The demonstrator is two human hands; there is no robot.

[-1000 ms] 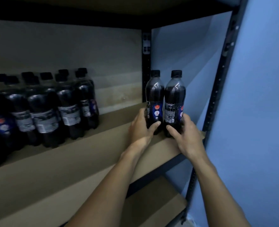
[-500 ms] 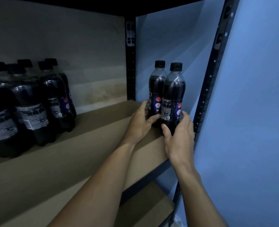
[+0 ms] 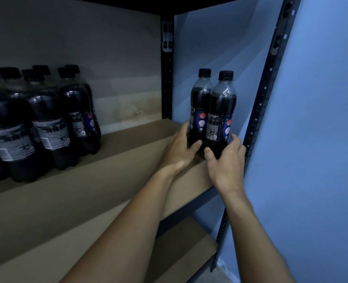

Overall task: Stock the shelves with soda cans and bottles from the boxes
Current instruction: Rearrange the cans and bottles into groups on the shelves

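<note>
Dark cola fills a group of large bottles [image 3: 46, 123], black-capped and grey-labelled, standing packed together at the left of the brown shelf board [image 3: 107, 176] and towards its far edge. To their right the board lies bare as far as the black rear post [image 3: 167, 68].

Near the right end of the board, the left hand [image 3: 179, 148] grips the base of the farther bottle [image 3: 199, 111]. Its thumb crosses the near face and its fingers curl round the left side. Touching that bottle on the right is the nearer bottle [image 3: 220, 115], also upright, with a black cap and a blue label. The right hand [image 3: 226, 166] grips its base, thumb on the near face and fingers wrapped round the right side.

Both bottles appear to stand on the board, though the hands hide their bases. Just right of them runs the perforated front post [image 3: 258, 111], and beyond it the blue wall [image 3: 322, 139]. A lower shelf [image 3: 181, 252] shows beneath the forearms.
</note>
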